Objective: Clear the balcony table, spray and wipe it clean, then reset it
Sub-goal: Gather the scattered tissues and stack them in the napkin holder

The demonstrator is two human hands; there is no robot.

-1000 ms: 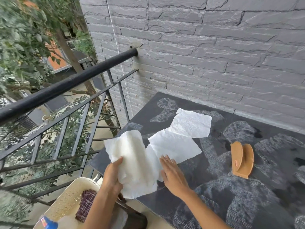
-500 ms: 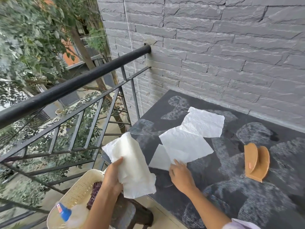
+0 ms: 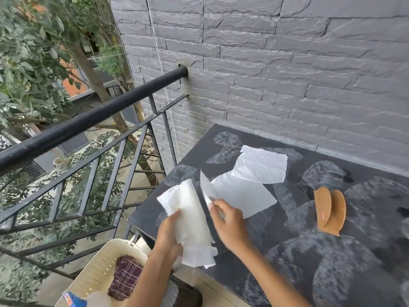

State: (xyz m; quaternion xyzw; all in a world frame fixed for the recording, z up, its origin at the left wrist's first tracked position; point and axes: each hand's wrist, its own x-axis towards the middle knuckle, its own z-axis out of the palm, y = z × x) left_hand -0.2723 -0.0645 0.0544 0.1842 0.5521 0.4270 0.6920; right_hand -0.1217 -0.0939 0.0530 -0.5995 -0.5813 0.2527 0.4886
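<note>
A dark patterned table stands against the grey brick wall. My left hand grips a bunch of white paper napkins over the table's near left corner. My right hand pinches the corner of another napkin and lifts it off the table. Two more napkins lie flat: one in the middle and one behind it. A wooden napkin holder stands empty to the right.
A cream basket sits below the table's left corner, holding a dark checked cloth and a spray bottle with a blue cap. A black metal railing runs along the left, with trees beyond.
My right hand moved from pressing flat on a napkin to pinching its corner and raising it. My left hand kept its bunch of napkins. The view shifted left and down.
</note>
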